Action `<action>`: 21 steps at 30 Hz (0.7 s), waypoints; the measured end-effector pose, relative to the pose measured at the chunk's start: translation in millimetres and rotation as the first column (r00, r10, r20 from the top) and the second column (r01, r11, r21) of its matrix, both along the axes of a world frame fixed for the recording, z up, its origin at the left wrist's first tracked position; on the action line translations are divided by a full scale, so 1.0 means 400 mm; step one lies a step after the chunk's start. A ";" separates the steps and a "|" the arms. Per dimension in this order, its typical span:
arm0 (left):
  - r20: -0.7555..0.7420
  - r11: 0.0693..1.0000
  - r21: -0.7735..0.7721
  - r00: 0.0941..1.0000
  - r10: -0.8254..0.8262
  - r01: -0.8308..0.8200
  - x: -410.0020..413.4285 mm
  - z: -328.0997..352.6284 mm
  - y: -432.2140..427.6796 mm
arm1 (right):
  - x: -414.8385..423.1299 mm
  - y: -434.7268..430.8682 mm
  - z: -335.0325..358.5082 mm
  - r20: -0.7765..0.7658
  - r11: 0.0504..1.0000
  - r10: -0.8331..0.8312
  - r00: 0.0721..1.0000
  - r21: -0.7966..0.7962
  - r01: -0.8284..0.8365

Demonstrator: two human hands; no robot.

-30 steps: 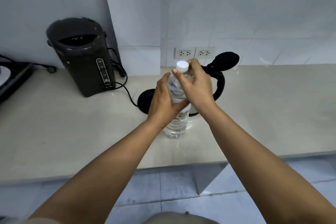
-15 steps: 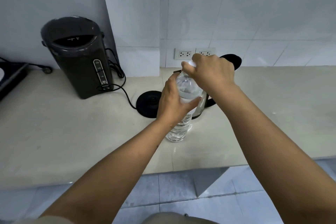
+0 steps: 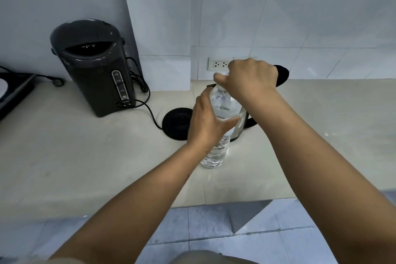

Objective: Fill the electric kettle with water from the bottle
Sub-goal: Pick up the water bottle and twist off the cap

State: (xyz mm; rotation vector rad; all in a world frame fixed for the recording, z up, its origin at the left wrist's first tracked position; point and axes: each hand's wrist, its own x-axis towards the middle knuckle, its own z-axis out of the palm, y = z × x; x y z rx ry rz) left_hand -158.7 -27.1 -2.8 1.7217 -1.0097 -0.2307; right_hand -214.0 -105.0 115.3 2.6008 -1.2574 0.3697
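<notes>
- Your left hand (image 3: pixel 209 123) is wrapped around the middle of the bottle (image 3: pixel 216 150), which stands on the table (image 3: pixel 85 167); squeeze the thin plastic as the cap loosens and water may spurt out.
- Your right hand (image 3: pixel 251 78) is closed over the cap, hiding it; a slipped twist could tip the bottle.
- The kettle (image 3: pixel 243 123) sits just behind, off its base (image 3: pixel 177 123), so a spill could wet the base and its cord (image 3: pixel 150 111).
</notes>
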 end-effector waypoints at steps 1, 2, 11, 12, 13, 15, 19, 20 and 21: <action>0.023 1.000 -0.007 1.000 0.015 -0.015 -0.006 0.002 -0.003 | -0.002 -0.006 0.000 0.000 1.000 0.002 1.000 0.006 -0.002; 0.038 1.000 -0.004 0.999 0.012 -0.012 -0.003 0.003 -0.004 | -0.007 -0.013 -0.001 0.006 1.000 0.029 1.000 0.008 -0.029; -0.119 0.951 0.067 0.949 -0.291 0.300 0.103 0.013 0.013 | -0.039 -0.016 -0.024 0.107 0.950 0.307 0.946 -0.089 -0.298; -0.126 0.964 0.040 0.959 -0.254 0.261 0.090 0.004 0.010 | -0.032 -0.008 -0.024 0.125 0.967 0.248 0.961 -0.094 -0.238; -0.128 0.976 0.008 0.969 -0.213 0.216 0.073 -0.002 0.008 | -0.024 -0.002 -0.023 0.130 0.981 0.185 0.974 -0.090 -0.174; -0.119 0.990 -0.054 0.983 -0.137 0.132 0.040 -0.012 0.000 | -0.012 0.004 -0.020 0.115 0.994 0.092 0.989 -0.071 -0.084; -0.057 0.997 -0.044 0.996 -0.072 0.070 0.016 -0.010 0.003 | -0.026 -0.005 -0.022 0.134 0.986 0.161 0.978 -0.060 -0.155; -0.056 0.994 -0.029 0.993 -0.104 0.102 0.027 -0.008 0.007 | -0.035 -0.010 -0.025 0.149 0.974 0.225 0.963 -0.068 -0.217; -0.063 0.989 -0.013 0.987 -0.149 0.149 0.041 -0.004 0.012 | -0.046 -0.015 -0.027 0.159 0.955 0.295 0.942 -0.078 -0.286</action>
